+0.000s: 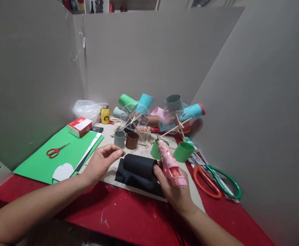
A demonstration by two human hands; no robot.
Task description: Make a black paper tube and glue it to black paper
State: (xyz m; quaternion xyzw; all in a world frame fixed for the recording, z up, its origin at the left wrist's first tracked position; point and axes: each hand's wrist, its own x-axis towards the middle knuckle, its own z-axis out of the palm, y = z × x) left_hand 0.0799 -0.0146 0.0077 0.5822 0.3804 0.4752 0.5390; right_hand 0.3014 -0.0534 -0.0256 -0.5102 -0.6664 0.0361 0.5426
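Observation:
A rolled tube of black paper (139, 164) lies on a flat black sheet (131, 179) in front of me. My left hand (102, 160) is at the tube's left end, thumb and forefinger pinched together. Whatever is between those fingertips, if anything, is too small to make out. A pink, speckled hot glue gun (168, 159) is in my right hand (177, 194), nozzle pointing away and a small orange light showing. The right thumb touches the tube's right end. The gun hides most of the other right fingers.
Beyond stand short grey (119, 139), brown (132, 140) and green paper rings (184, 152), and stick frames (134, 121) with coloured tubes. Scissors (216, 181) lie right. Green sheets (42, 157), small red scissors (53, 152) and a red box (79, 127) lie left. Grey panels (152, 51) enclose the table.

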